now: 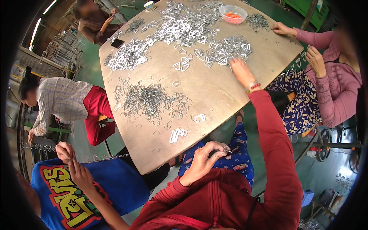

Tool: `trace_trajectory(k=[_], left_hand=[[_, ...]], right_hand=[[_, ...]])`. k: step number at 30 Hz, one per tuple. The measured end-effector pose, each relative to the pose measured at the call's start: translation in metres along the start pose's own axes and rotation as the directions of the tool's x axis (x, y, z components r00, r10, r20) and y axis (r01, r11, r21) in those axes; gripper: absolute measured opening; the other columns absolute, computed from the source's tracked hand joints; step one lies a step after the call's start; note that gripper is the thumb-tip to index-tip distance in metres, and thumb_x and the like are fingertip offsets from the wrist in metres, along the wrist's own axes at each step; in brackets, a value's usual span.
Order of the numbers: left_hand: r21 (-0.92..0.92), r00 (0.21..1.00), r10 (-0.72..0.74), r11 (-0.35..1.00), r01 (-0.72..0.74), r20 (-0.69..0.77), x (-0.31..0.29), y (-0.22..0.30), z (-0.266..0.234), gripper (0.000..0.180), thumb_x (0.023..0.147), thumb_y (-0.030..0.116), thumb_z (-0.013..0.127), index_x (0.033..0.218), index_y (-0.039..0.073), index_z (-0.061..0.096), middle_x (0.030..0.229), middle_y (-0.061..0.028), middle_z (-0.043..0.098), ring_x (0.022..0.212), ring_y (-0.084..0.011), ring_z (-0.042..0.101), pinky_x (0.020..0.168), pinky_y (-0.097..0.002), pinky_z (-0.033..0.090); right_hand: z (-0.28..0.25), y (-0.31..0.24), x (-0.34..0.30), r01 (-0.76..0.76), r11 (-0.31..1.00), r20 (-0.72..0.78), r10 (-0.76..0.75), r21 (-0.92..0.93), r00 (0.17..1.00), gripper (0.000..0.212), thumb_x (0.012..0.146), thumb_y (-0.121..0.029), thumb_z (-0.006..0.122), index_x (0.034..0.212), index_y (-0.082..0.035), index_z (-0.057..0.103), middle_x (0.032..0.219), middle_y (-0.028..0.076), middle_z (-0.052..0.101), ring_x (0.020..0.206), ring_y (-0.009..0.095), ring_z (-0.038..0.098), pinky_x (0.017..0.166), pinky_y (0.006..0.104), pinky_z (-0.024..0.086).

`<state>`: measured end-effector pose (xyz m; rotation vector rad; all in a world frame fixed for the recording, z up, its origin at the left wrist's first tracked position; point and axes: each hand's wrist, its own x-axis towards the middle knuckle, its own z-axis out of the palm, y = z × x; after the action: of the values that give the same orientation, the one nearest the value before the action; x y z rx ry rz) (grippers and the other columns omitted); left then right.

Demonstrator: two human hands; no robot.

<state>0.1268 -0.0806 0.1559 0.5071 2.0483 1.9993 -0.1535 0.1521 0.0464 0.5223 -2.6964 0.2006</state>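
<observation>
My left hand [203,161] is closed above my lap, just off the table's near edge. Thumb and forefinger pinch a small metal piece [228,150], mostly hidden by the fingers. My right hand [242,73] reaches over the table, fingers extended, palm down, at the near edge of a heap of flat metal buckles [224,50]. I cannot make out anything held in it. Bent wire hooks [147,100] lie in a loose heap left of centre. Nearer to me are several separate white-looking buckles [176,135].
The brown table [214,97] bears larger buckle heaps [180,28] farther off. A clear plastic bowl [233,14] holds orange pieces; a phone [117,43] lies at the left edge. Co-workers sit close: one in blue [115,184] at left, one in pink [333,84] at right.
</observation>
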Motion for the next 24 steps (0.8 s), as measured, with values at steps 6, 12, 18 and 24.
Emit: trace_trajectory(k=[6,12,18,24], left_hand=[[0.009,1.000,0.002,1.000,-0.001,-0.026,0.000,-0.006,0.000,0.006,0.085,0.002,0.058,0.087,0.002,0.052,0.091,-0.0110,0.064,0.085,-0.0160,0.061,0.074,-0.0288,0.049],[0.005,0.996,0.047,0.999,-0.047,-0.073,-0.007,0.001,-0.002,0.006,0.086,0.003,0.057,0.088,0.002,0.052,0.090,-0.0113,0.063,0.082,-0.0147,0.059,0.074,-0.0285,0.048],[0.032,0.975,0.128,0.992,-0.124,-0.182,-0.014,-0.003,-0.007,0.008,0.080,0.000,0.063,0.083,-0.002,0.056,0.087,-0.0113,0.064,0.082,-0.0170,0.062,0.073,-0.0284,0.049],[0.140,0.952,0.278,0.955,-0.261,-0.125,-0.005,-0.008,-0.007,0.007,0.078,0.002,0.064,0.084,-0.002,0.061,0.084,-0.0106,0.064,0.080,-0.0198,0.062,0.072,-0.0295,0.049]], right_hand=[[-0.027,-0.023,-0.028,0.108,0.972,0.046,-0.100,-0.207,0.994,0.019,0.074,-0.002,0.051,0.091,0.002,0.060,0.097,0.017,0.056,0.095,0.032,0.054,0.086,0.0439,0.043],[-0.065,-0.031,0.016,-0.209,0.913,0.019,0.216,0.352,0.976,0.032,0.070,-0.004,0.062,0.101,0.003,0.058,0.086,0.015,0.061,0.085,0.032,0.059,0.081,0.0449,0.047],[-0.051,-0.056,0.013,-0.378,-0.211,0.431,0.357,0.901,0.829,0.030,0.078,0.000,0.062,0.107,0.004,0.054,0.080,0.008,0.061,0.066,0.015,0.059,0.057,0.0249,0.050],[-0.105,-0.119,-0.081,-0.283,-0.117,0.306,0.393,0.952,0.867,0.031,0.076,0.000,0.064,0.105,0.010,0.057,0.083,0.013,0.064,0.065,0.015,0.060,0.063,0.0242,0.048]])
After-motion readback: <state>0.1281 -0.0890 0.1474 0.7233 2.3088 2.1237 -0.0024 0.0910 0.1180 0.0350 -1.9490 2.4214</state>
